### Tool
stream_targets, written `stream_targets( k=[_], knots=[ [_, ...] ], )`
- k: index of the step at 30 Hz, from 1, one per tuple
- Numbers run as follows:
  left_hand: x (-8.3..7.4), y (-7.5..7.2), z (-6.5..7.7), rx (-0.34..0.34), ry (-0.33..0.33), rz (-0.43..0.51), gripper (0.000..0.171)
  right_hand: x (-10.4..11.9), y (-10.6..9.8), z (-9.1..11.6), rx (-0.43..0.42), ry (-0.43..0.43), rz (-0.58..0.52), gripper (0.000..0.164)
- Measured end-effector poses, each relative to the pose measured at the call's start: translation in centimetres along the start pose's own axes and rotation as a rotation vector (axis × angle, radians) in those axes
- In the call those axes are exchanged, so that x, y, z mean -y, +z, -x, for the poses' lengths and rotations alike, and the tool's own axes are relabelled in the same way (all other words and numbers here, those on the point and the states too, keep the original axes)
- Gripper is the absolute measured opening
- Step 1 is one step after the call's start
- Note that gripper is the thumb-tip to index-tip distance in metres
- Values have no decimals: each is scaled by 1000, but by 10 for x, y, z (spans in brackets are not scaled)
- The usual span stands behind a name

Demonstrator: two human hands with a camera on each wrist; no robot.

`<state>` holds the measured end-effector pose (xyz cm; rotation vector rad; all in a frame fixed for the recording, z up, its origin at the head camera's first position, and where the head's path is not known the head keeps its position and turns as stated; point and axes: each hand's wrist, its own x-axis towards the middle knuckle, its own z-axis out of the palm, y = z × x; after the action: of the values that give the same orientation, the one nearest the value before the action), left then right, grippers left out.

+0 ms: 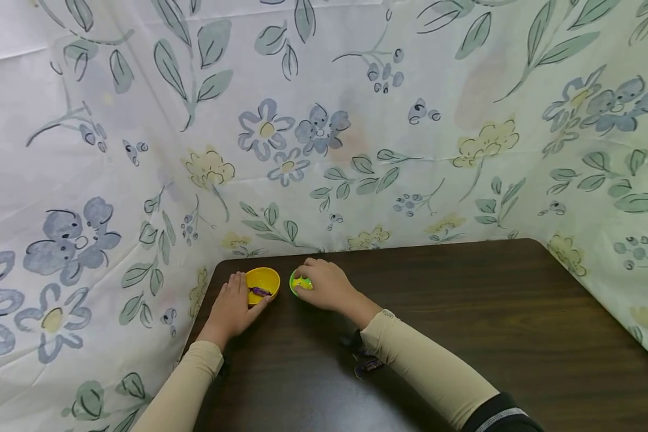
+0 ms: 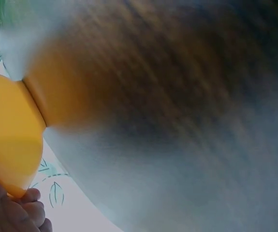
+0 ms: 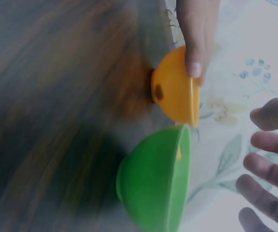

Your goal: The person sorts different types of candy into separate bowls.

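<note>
My left hand [image 1: 232, 309] holds a yellow-orange bowl [image 1: 263, 276] near the back left corner of the table, fingers along its left side and thumb at the near rim. A purple-wrapped candy [image 1: 260, 291] lies inside. Just to the right stands a green bowl [image 3: 151, 183] with something yellow [image 1: 303, 284] in it, partly covered by my right hand [image 1: 328, 285]. In the right wrist view that hand's fingers [image 3: 267, 166] are spread apart above the green bowl's opening, with nothing seen between them.
Dark-purple wrapped candies [image 1: 369, 365] lie on the brown wooden table [image 1: 464, 300], partly under my right forearm. A floral cloth [image 1: 324, 198] hangs along the table's back and both sides.
</note>
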<state>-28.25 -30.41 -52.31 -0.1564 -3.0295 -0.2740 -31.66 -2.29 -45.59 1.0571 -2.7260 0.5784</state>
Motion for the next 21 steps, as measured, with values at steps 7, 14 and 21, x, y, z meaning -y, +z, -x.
stream_targets(
  k=[7,14,21],
  knots=[
    [-3,-3,0,7,-5,-10,110,-13,-19,32,22,-7,-23,23],
    [-3,-3,1,17,-11,1,111,-28,-30,66,14,-39,-32,21],
    [-2,0,-2,6,-6,-6,112,-44,-34,97,34,-80,-37,21]
  ],
)
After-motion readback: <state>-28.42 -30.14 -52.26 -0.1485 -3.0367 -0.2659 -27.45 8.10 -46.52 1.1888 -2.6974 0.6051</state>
